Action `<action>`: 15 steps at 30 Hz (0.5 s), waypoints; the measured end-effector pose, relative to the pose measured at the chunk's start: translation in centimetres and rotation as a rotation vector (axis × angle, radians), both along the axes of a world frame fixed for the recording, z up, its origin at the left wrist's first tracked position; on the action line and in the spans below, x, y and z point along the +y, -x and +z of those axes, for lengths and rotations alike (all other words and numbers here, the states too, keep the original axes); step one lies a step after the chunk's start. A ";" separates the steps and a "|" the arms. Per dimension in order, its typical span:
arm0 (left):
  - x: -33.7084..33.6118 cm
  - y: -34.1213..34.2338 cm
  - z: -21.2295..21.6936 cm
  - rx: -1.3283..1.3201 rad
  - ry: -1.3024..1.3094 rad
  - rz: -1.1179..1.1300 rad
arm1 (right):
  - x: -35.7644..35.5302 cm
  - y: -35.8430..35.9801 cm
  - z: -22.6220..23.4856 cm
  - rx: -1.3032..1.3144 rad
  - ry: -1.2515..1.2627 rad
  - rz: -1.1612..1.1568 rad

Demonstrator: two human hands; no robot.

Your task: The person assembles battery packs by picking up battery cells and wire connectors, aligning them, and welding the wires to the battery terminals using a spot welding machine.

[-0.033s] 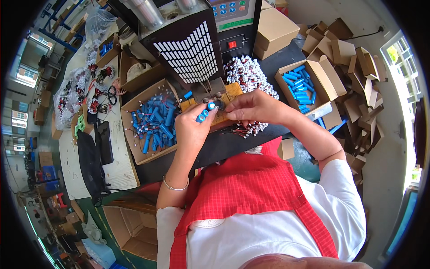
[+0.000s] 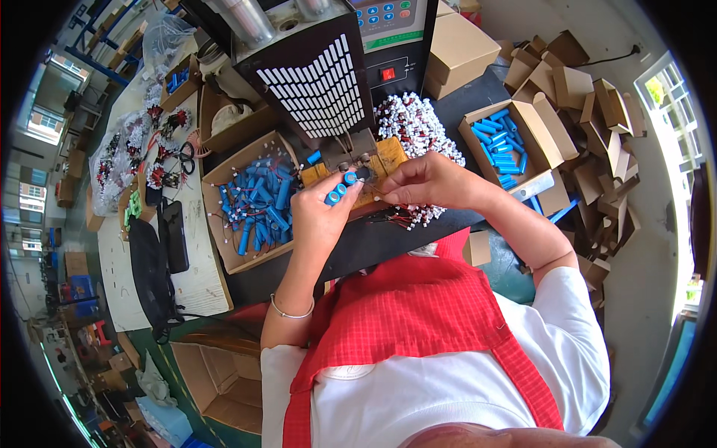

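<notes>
My left hand grips a small pack of three blue cylindrical cells, ends facing up, in front of a wooden jig. My right hand pinches something thin, probably a wire lead, right beside the pack's upper end; the fingers hide it. Both hands hover over the dark bench edge. Behind the jig stands a machine with a white-slotted black panel.
An open carton of blue wired cells sits to the left. A second carton of blue cells is at right. A heap of white connectors with wires lies behind my right hand. Folded cardboard pieces pile up far right.
</notes>
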State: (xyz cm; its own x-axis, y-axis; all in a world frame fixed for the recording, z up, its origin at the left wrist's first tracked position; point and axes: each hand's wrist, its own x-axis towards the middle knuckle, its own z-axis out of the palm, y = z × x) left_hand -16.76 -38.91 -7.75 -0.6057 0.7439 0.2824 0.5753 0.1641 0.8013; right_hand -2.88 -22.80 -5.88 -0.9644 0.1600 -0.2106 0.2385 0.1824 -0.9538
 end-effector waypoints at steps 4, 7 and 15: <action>-1.3 0.2 0.6 -0.588 0.042 -0.072 | -0.3 -1.2 -0.4 0.132 0.009 0.043; -1.7 0.0 1.0 -0.651 0.015 -0.052 | -1.6 -1.3 -0.1 0.071 0.157 -0.014; -1.1 0.4 -0.7 -0.431 -0.032 0.035 | -0.1 -4.1 8.2 0.888 -0.359 -0.223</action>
